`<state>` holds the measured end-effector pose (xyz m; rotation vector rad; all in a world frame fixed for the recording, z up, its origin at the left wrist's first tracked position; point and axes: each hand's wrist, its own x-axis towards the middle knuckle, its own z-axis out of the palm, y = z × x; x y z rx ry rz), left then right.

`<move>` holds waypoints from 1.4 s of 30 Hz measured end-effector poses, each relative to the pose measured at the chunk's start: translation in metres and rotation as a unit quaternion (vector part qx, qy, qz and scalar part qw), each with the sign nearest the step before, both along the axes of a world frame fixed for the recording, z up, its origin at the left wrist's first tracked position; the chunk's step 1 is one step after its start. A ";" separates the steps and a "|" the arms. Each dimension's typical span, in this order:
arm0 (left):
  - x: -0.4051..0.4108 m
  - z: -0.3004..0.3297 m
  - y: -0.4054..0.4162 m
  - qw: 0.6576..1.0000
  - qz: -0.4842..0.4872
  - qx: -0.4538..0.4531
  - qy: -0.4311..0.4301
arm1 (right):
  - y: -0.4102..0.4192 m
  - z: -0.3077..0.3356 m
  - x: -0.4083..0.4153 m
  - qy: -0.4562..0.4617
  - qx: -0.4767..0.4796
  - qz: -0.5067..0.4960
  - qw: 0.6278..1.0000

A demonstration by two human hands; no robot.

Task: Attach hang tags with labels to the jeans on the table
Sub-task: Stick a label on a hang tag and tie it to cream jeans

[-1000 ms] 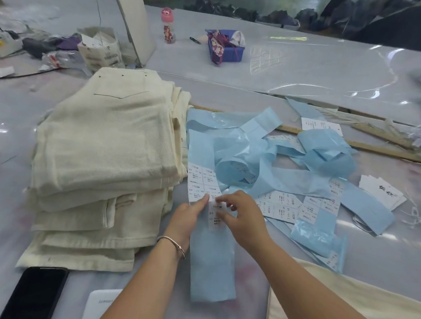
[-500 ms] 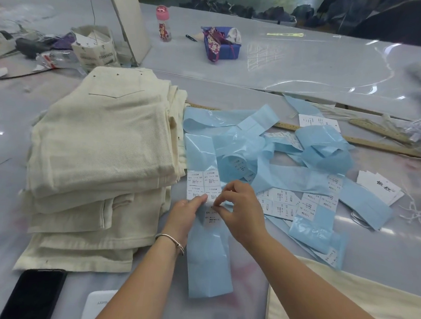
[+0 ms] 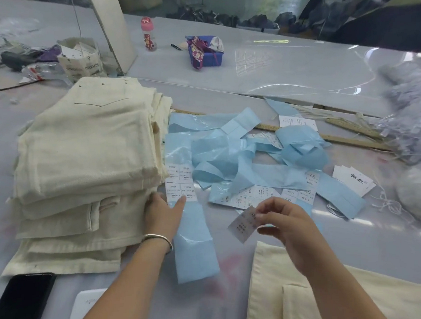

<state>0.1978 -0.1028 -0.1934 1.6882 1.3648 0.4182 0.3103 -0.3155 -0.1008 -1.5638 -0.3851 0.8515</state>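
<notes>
Head view: nearest, the right hand [image 3: 283, 223] pinches a peeled label [image 3: 243, 225] between thumb and fingertips, its long axis slanting. Left hand [image 3: 162, 209] presses flat on the backing strip [image 3: 194, 233]. Hang tags [image 3: 353, 183] lie farther right, nearer that hand; stacked jeans [image 3: 85, 155] sit left.

Labels on the blue strip [image 3: 180, 182] read roughly "1103#"; the rest is illegible.
</notes>
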 end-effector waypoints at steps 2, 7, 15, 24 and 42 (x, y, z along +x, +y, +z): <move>-0.004 0.015 -0.030 0.983 -0.069 0.128 0.107 | -0.011 0.001 0.009 0.000 -0.039 -0.030 0.999; 0.006 0.059 -0.111 0.949 -0.253 0.184 -0.045 | -0.042 0.006 0.019 -0.029 -0.062 -0.032 0.997; 0.052 0.084 -0.193 0.928 -0.346 0.108 -0.089 | -0.113 0.015 0.046 -0.034 -0.035 -0.038 0.998; 0.137 0.066 -0.268 0.968 -0.201 -0.030 -0.144 | -0.213 -0.041 0.165 -0.111 -0.131 -0.200 0.965; 0.229 0.040 -0.278 0.965 -0.145 -0.141 -0.167 | -0.140 -0.107 0.359 -0.412 -0.469 0.017 0.781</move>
